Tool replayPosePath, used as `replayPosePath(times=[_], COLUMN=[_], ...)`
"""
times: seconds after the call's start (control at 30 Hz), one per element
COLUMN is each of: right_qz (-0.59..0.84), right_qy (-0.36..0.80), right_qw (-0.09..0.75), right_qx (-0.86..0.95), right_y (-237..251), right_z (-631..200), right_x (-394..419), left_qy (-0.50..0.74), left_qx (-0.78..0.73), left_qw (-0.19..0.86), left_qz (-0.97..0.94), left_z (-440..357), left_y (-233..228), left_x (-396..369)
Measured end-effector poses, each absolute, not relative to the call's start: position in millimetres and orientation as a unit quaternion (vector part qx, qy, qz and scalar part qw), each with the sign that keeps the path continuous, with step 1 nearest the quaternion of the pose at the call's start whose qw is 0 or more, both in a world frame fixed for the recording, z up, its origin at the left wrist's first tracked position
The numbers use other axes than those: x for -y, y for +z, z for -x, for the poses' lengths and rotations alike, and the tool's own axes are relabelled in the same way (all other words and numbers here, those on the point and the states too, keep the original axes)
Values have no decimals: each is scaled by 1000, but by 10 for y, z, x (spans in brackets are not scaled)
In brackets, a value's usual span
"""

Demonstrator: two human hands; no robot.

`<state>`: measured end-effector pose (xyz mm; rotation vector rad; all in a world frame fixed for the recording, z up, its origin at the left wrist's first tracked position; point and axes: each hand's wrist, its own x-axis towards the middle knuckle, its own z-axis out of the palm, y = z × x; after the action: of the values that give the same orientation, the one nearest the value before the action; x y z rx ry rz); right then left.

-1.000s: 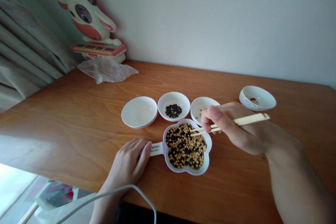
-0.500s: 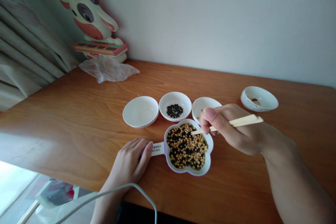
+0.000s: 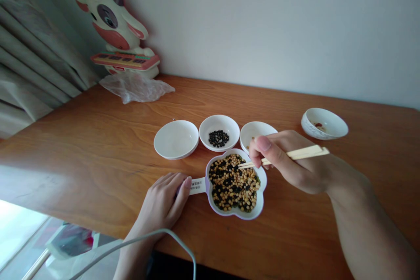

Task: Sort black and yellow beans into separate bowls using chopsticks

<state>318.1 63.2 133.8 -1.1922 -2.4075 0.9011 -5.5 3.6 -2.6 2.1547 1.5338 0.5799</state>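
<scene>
A flower-shaped white dish [image 3: 259,208] holds mixed yellow and black beans [image 3: 232,183]. My left hand [image 3: 160,205] rests flat on the table, fingers on the dish's labelled handle [image 3: 197,185]. My right hand [image 3: 288,162] grips a pair of wooden chopsticks [image 3: 305,153], their tips over the upper right of the beans. Behind the dish stand three small white bowls: an empty one [image 3: 176,138], one with black beans [image 3: 219,131], and one [image 3: 254,131] partly hidden by my right hand.
A fourth white bowl [image 3: 324,123] with a few bits inside sits at the right. A cow figure [image 3: 114,30] and crumpled clear plastic [image 3: 136,86] stand at the back left by a curtain. A white cable [image 3: 157,238] crosses the wooden table's [image 3: 98,148] near edge.
The chopstick tips have shifted slightly up and right over the beans; my right hand moved a little left. My left hand stays on the handle.
</scene>
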Motion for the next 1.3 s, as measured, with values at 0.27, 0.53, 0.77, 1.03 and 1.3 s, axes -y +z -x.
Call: replayPosePath(times=[0.27, 0.53, 0.77, 1.03, 1.3], right_qz=[400, 403, 407, 404, 393], right_qy=[305, 293, 301, 329, 313], right_qw=[160, 158, 159, 170, 157], right_qx=[849, 852, 847, 836, 851], right_y=[1342, 1345, 1340, 1338, 1349], right_z=[-3142, -3146, -3142, -3174, -3130], right_x=[-643, -634, -647, -631, -639], left_qy=[206, 206, 202, 204, 203], left_qx=[-555, -557, -554, -553, -553], left_qw=[223, 222, 218, 218, 210], left_qz=[-774, -773, -777, -777, -781], left_z=[55, 49, 54, 56, 53], left_y=[-32, -14, -22, -33, -11], left_x=[-30, -28, -46, -36, -40])
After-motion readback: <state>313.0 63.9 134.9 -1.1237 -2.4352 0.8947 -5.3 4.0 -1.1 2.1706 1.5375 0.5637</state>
